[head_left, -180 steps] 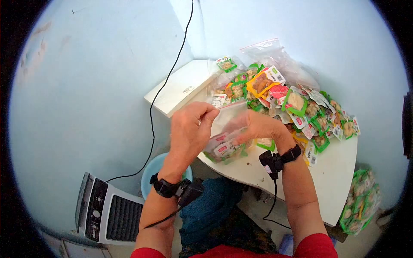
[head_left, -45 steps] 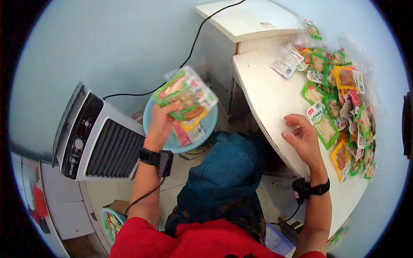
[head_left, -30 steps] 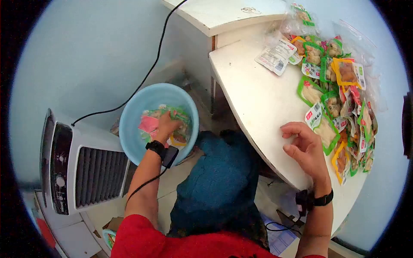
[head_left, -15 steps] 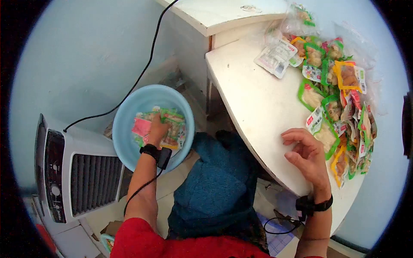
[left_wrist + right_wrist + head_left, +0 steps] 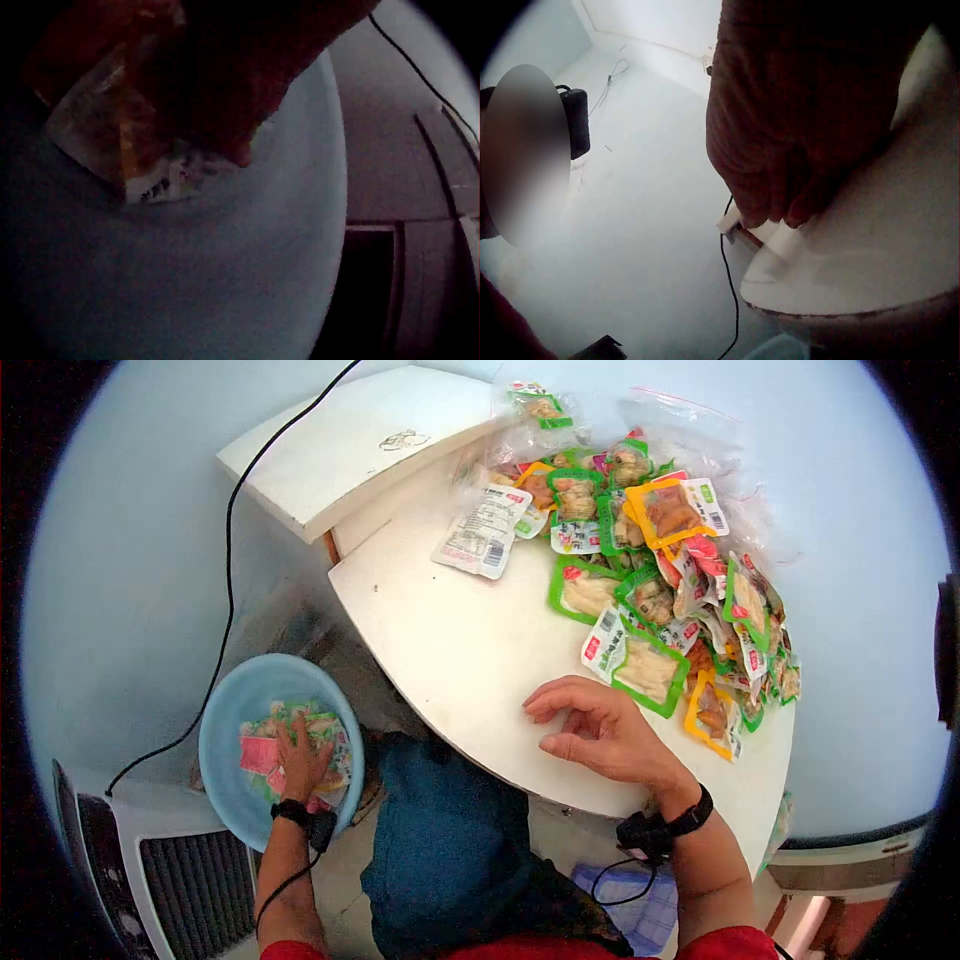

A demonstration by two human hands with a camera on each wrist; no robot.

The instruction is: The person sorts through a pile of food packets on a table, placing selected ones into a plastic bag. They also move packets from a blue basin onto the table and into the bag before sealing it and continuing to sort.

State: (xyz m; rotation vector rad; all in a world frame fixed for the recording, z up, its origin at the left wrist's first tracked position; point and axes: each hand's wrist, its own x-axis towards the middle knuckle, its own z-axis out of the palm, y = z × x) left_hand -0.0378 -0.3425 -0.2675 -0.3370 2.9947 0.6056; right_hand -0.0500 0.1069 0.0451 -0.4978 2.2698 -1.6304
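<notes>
My left hand [image 5: 303, 760] is down inside a light blue basin [image 5: 226, 710], its fingers spread over green, pink and white food packets [image 5: 259, 755]. In the dark left wrist view, that hand hangs over a clear-wrapped packet [image 5: 150, 187] beside the basin's smooth wall. My right hand [image 5: 603, 732] rests on the white table [image 5: 430, 630], fingers loosely bent and holding nothing. Just beyond it lies a green-edged packet [image 5: 648, 668] with pale food inside. A heap of similar packets [image 5: 670, 510], some yellow-edged, spreads behind and to the right.
A white packet [image 5: 484, 530] lies printed side up left of the heap. Clear plastic bags [image 5: 690, 430] stand behind it. A raised white shelf [image 5: 350, 445] borders the table's left. An air cooler [image 5: 195, 890] stands near the basin, and a black cable [image 5: 230, 550] hangs down the wall.
My left hand carried a clear bag of packets from the table into the basin and let it go there. The right hand came to rest on the table. The head view has swung right.
</notes>
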